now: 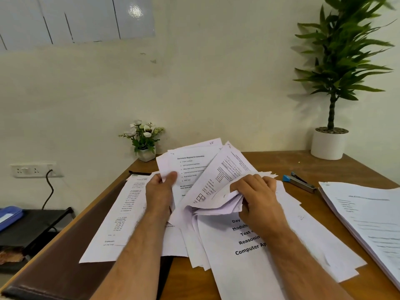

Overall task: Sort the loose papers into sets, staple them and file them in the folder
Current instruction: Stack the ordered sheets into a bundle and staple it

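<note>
A fanned sheaf of white printed papers (pixel 194 169) is pinched by the left hand (pixel 159 191) and clutched, crumpled, by the right hand (pixel 257 195) above the wooden desk (pixel 357 169), so sheets could be creased or dropped.
</note>
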`<state>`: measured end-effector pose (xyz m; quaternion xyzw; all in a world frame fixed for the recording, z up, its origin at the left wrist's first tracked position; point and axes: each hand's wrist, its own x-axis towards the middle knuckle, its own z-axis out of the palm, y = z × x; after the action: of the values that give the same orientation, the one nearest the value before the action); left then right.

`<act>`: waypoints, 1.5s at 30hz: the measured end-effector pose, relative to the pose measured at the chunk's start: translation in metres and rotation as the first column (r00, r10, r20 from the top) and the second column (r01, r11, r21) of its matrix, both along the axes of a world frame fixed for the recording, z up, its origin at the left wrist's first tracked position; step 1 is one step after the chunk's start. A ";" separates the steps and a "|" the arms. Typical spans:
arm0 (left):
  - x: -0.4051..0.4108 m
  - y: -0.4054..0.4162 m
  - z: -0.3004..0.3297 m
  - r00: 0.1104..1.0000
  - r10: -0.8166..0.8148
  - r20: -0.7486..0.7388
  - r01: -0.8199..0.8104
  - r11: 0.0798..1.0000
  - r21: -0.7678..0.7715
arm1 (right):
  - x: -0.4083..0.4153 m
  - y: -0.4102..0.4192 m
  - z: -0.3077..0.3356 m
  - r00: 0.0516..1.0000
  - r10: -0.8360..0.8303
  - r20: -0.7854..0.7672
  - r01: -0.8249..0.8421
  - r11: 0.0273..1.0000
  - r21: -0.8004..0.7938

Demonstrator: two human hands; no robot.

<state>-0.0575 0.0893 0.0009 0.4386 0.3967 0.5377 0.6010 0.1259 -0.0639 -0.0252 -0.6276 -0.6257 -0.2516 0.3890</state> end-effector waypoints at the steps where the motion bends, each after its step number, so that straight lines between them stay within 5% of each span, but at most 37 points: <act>1: 0.001 0.000 0.000 1.000 -0.007 0.013 0.007 1.000 0.011 | -0.001 0.000 0.000 1.000 -0.008 0.008 0.008 1.000 -0.007; 9: 0.008 -0.013 0.011 0.990 -0.106 0.095 0.092 0.986 0.137 | -0.001 0.003 0.000 0.999 -0.045 0.010 0.045 0.999 0.029; 14: 0.007 -0.012 0.008 0.993 0.104 -0.055 -0.077 0.929 0.361 | -0.001 0.004 0.000 0.999 -0.052 0.006 0.052 0.997 0.054; 18: 0.002 -0.026 0.021 0.936 0.317 -0.153 -0.175 0.796 0.580 | -0.005 0.004 0.003 0.996 -0.086 -0.017 0.088 0.986 0.139; 23: -0.001 -0.049 0.079 0.875 0.482 -0.041 -0.321 0.644 0.695 | -0.004 0.006 0.022 0.988 -0.152 0.026 0.139 0.950 0.278; 30: -0.011 -0.087 0.162 0.868 0.493 0.052 -0.199 0.250 0.947 | -0.016 -0.013 0.125 0.992 -0.113 0.057 0.077 0.894 0.442; 35: -0.013 -0.112 0.199 0.930 0.367 0.006 -0.086 0.202 0.976 | -0.032 -0.035 0.213 0.993 -0.052 0.109 -0.007 0.875 0.485; 38: -0.015 -0.127 0.216 0.927 0.375 -0.021 -0.011 0.084 0.996 | -0.043 -0.044 0.249 0.983 -0.066 0.170 -0.039 0.834 0.550; 45: -0.013 -0.142 0.228 0.914 0.351 0.202 -0.219 0.008 0.976 | -0.059 -0.050 0.266 0.970 -0.152 0.190 0.007 0.799 0.602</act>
<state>-0.0705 -0.0529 0.2292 0.6626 0.0358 0.7481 0.0021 0.0667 -0.1136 0.2413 -0.4660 -0.5282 -0.5220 0.4810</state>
